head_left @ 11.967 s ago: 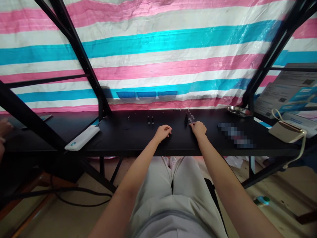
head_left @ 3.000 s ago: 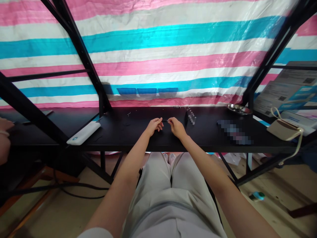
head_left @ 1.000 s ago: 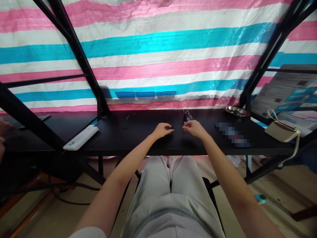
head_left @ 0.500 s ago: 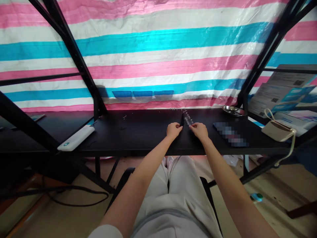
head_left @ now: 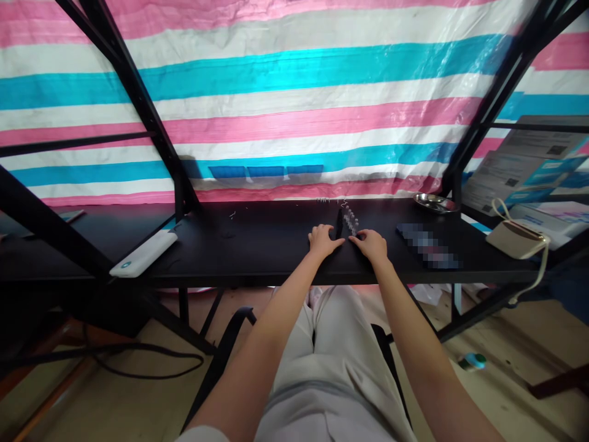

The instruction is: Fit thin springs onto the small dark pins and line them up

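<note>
A small black rack with several clear vials (head_left: 348,220) stands on the black table (head_left: 257,245), right between my hands. My left hand (head_left: 323,239) lies on the table just left of the rack, fingers stretched out and the thumb pointing toward it. My right hand (head_left: 372,244) rests just right of the rack, its fingers pressed together with the tips at the rack's foot; whether they pinch anything is too small to see. A row of tiny metal pins (head_left: 330,201) lies behind the rack near the tarp.
A white power bank (head_left: 142,261) lies at the table's left, a metal dish (head_left: 435,202) at back right, a beige corded device (head_left: 514,238) and printed boxes (head_left: 529,162) further right. Black frame struts (head_left: 138,104) slant over the table. A cable (head_left: 138,362) runs along the floor.
Three seconds ago my hands held a small dark piece together left of the rack. They then moved right and now rest either side of the rack, the left hand's fingers flattened.
</note>
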A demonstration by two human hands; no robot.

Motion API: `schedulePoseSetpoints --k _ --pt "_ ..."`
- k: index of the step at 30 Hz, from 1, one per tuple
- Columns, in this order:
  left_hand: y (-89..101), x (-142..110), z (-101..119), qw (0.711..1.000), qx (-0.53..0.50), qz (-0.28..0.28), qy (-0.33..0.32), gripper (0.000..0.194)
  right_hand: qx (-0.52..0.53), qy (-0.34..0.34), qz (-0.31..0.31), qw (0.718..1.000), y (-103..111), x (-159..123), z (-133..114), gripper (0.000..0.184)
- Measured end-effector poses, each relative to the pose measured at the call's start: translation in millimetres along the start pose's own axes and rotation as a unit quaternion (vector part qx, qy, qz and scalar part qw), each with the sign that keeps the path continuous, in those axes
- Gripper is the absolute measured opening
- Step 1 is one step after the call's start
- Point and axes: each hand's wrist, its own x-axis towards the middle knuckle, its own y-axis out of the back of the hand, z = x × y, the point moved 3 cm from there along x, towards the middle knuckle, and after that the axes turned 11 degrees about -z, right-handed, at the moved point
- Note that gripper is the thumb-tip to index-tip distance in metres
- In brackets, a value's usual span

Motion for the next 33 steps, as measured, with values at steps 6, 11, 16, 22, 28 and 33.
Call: schedulePoseSetpoints --k 6,11,16,22,28,33 --pt "9.8 -8.9 2.4 0.991 -0.057 0.083 -0.092 0.023 0.0 0.004 -0.004 1.0 -1.0 1.6 1.4 0.039" --pt "13.0 -13.3 7.8 0.988 -0.026 0.085 -0.128 0.026 0.002 0.007 -0.004 1.0 -1.6 2.9 1.5 0.037" --pt "12.4 -15.4 13.1 0.986 0.029 0.071 -0.148 0.034 0.008 0.006 0.002 1.0 -1.5 3.0 1.7 0.035" --pt "9.4 -18.0 20.6 0.978 0.121 0.041 -0.164 0.041 0.015 0.004 0.002 1.0 -0.4 3.3 1.1 0.033" --pt "6.6 -18.5 21.8 0.974 0.169 0.027 -0.148 0.034 0.014 0.003 -0.004 1.0 -1.0 4.7 0.7 0.032" --pt "9.5 -19.2 20.1 0.981 0.14 0.05 -0.126 0.024 0.015 0.006 -0.004 1.0 -1.1 4.9 0.4 0.031"
